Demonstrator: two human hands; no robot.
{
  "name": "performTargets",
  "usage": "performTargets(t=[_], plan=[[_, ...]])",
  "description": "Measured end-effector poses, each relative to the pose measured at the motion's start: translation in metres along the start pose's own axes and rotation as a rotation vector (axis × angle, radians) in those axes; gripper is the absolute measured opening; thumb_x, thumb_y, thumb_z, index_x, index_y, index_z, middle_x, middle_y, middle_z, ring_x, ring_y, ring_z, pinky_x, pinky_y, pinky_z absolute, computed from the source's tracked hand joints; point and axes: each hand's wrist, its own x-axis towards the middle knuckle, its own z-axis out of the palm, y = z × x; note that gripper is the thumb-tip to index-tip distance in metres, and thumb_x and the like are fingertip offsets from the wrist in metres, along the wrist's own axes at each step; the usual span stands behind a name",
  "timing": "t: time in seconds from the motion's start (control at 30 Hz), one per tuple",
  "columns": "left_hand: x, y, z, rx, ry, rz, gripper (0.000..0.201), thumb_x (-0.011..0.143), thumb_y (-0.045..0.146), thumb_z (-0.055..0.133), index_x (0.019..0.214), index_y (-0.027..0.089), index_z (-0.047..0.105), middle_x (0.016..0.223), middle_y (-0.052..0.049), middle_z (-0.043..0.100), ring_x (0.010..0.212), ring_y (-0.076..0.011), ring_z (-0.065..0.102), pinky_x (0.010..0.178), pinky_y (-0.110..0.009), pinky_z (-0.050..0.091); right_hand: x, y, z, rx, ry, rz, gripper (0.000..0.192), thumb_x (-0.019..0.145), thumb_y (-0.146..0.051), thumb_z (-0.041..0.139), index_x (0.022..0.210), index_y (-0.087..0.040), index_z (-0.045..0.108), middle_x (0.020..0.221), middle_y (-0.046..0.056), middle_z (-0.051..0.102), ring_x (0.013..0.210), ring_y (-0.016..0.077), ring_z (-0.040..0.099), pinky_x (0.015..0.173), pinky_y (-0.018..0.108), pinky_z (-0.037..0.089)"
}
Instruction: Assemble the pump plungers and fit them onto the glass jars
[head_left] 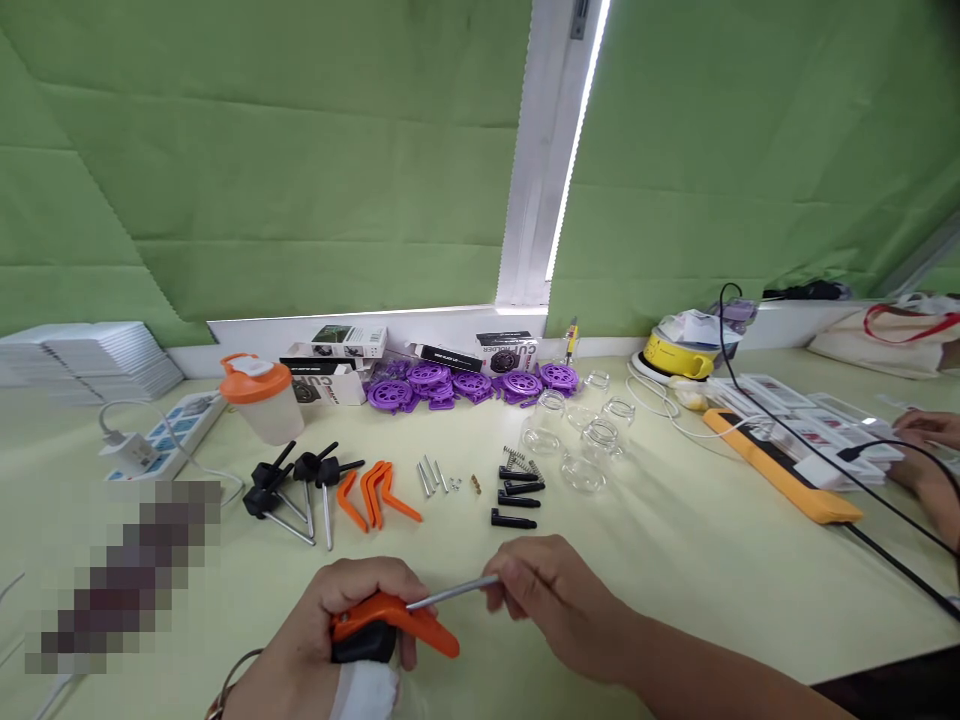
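- Both hands work low at six o'clock, close together over the pale bench (pixel 675 560).
- Left hand (pixel 352 625) is curled tight around an orange lever (pixel 397 615) with a black part under it; the fingers hide most of that black part, and a white wrap covers the heel of the palm.
- Right hand (pixel 551 595) pinches a thin metal pin (pixel 454 592) between thumb and fingertips, its free end meeting the orange lever at about nine o'clock from that hand.
- A pixelated patch at eight o'clock hides whatever lies there.
- At ten o'clock stand a power strip (pixel 169 430) and an orange-lidded cup (pixel 262 400).
- Toward twelve o'clock lie black-handled pins (pixel 296 485), spare orange levers (pixel 375 495), loose metal pins (pixel 433 475), small black pieces (pixel 517 495) and springs too small to count.
- Behind them sit purple wheels (pixel 472 383), then clear glass jars (pixel 589 445), hard to separate against the bench.
- At three o'clock another person's hands (pixel 926 450) are cut off by the edge, beside an orange bar (pixel 780 465).
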Motion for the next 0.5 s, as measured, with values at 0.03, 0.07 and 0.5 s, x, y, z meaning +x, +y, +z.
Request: performTargets(t=[0.03,0.07,0.5], plan=[[0.0,0.0,-0.001,0.019,0.015,0.003,0.044,0.063,0.028,0.075,0.104,0.02,0.06,0.087,-0.01,0.069,0.071,-0.0206,0.061,0.063,-0.031,0.049,0.002,0.002,0.001,0.145,-0.021,0.123,0.049,0.093,-0.049,0.031,0.072,-0.015,0.059,0.061,0.005,0.058,0.054,0.0123,0.048,0.054,0.027,0.038],[-0.001,0.0,-0.001,0.037,0.035,-0.001,0.044,0.064,0.028,0.074,0.104,0.02,0.06,0.089,-0.011,0.069,0.072,-0.0206,0.061,0.064,-0.032,0.049,0.004,0.004,0.003,0.268,-0.037,0.221,0.05,0.092,-0.051,0.032,0.067,-0.015,0.057,0.056,0.002,0.054,0.048,0.0103,0.045,0.05,0.025,0.036],[0.003,0.003,0.001,0.11,0.107,-0.072,0.042,0.065,0.029,0.072,0.104,0.021,0.061,0.086,-0.009,0.068,0.072,-0.0193,0.06,0.064,-0.029,0.048,0.015,0.016,0.006,0.554,0.068,0.307,0.037,0.074,-0.05,0.065,0.074,-0.014,0.059,0.055,-0.003,0.054,0.041,0.0052,0.042,0.042,0.02,0.034]])
